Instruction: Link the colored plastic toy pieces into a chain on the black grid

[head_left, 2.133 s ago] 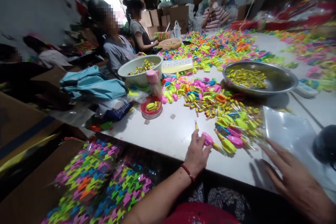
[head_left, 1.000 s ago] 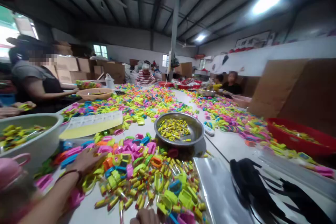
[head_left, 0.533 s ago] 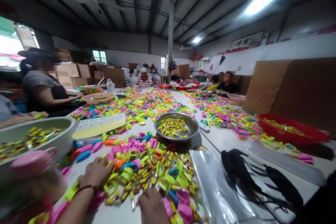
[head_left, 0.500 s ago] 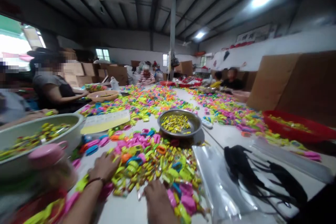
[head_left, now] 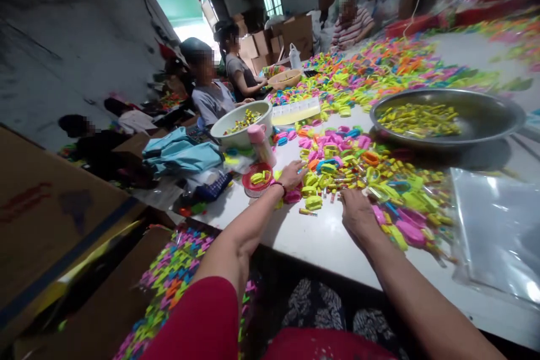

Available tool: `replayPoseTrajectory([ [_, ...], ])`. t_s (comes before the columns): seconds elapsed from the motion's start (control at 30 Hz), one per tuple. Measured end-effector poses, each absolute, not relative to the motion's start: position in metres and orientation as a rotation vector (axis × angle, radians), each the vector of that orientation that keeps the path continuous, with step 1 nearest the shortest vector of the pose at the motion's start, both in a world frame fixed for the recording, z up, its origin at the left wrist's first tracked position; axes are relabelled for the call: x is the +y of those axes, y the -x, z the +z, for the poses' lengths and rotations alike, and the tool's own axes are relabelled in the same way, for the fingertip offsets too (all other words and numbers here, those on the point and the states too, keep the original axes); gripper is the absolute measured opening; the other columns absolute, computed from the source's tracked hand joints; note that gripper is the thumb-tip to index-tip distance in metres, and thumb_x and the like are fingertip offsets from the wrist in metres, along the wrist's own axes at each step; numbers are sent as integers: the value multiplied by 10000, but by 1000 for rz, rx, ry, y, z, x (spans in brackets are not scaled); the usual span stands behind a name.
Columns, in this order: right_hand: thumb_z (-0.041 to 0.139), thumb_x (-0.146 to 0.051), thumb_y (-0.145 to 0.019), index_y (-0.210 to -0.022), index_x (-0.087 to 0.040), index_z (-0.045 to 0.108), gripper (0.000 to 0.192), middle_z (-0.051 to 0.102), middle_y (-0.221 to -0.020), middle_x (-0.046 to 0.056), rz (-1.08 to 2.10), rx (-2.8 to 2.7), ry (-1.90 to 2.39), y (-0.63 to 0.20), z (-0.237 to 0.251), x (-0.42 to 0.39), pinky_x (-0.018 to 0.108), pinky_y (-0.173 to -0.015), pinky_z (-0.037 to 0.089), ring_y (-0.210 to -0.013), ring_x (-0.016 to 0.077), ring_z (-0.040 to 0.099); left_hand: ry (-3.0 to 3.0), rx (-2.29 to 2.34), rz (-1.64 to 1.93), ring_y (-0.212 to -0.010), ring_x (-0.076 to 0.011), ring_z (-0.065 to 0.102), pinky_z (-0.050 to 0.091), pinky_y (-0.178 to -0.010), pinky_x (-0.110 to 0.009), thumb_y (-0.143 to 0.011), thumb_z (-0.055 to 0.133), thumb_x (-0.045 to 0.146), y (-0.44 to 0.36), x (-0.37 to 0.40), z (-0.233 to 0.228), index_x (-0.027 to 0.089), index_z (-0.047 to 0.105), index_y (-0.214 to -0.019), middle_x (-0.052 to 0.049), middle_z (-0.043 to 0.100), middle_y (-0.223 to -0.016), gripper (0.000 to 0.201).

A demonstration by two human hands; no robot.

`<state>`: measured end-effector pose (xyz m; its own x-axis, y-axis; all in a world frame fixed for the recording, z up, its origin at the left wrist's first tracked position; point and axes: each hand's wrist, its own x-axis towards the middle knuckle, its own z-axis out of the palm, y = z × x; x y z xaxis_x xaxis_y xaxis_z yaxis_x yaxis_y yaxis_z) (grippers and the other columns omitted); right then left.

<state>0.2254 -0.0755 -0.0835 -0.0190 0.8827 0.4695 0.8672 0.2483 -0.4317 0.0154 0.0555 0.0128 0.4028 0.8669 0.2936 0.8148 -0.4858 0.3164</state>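
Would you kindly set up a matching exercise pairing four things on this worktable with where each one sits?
Things:
1. metal bowl
2. pink-capped bottle
3. clear plastic bag
4. red dish

Places:
A. flat on the table, right of the right hand
B. just left of the left hand
C. beyond the pile of coloured pieces, holding yellow pieces
D. upright beside the pale green bowl

Pairs: 1-C, 2-D, 3-A, 4-B

Red sleeve (head_left: pixel 198 320), dark-red bracelet (head_left: pixel 279 184), black floral-print trousers (head_left: pixel 333 315).
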Motion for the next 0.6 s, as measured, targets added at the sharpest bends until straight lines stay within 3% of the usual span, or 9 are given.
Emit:
replayPoseTrajectory([
  [0.1,369,-110,-909,-1124,-149,573,299,590,-949,136,37,-1845,1590,-222,-85,-75,422,-821,444,-898,279,518,-2489,1569,797,-1138,-191,573,438,-1029,-358,-926,558,266,-14,39,32,135,674,-1081,-125,635,-1208,234],
  [0.23,383,-134,-913,-1320,-132,510,427,578,-1014,138,87,-1839,1570,-217,-82,-76,381,-837,466,-933,266,534,-2380,1588,1006,-931,-180,603,506,-893,-345,-941,534,305,-16,-34,30,156,665,-925,-74,643,-952,198],
  [0.3,384,-171,-932,-1317,-144,526,412,578,-1012,134,133,-1846,1587,-216,-79,-80,362,-788,476,-901,259,553,-2324,1630,1077,-945,-194,589,510,-888,-358,-930,551,299,-17,-84,12,166,653,-952,-77,624,-962,169],
  [0.43,427,-255,-950,-1261,-126,548,357,609,-1048,141,199,-1837,1545,-212,-65,-91,355,-782,476,-909,256,579,-2418,1630,966,-1139,-254,510,469,-995,-430,-879,606,211,-13,-157,-32,166,615,-1154,-139,561,-1194,279],
  [0.5,443,-251,-948,-1200,-141,570,303,631,-1030,121,267,-1869,1475,-204,-55,-101,341,-790,472,-903,239,584,-2420,1567,910,-1094,-229,525,486,-958,-400,-899,543,137,-8,-166,-46,194,616,-1179,-115,592,-1146,295],
  [0.6,419,-192,-948,-1145,-169,593,264,640,-1006,97,359,-2032,1342,-185,-42,-120,324,-807,467,-898,216,577,-2247,1530,956,-965,-190,563,497,-872,-343,-898,519,105,-4,-154,-50,202,660,-1054,-66,643,-987,232],
])
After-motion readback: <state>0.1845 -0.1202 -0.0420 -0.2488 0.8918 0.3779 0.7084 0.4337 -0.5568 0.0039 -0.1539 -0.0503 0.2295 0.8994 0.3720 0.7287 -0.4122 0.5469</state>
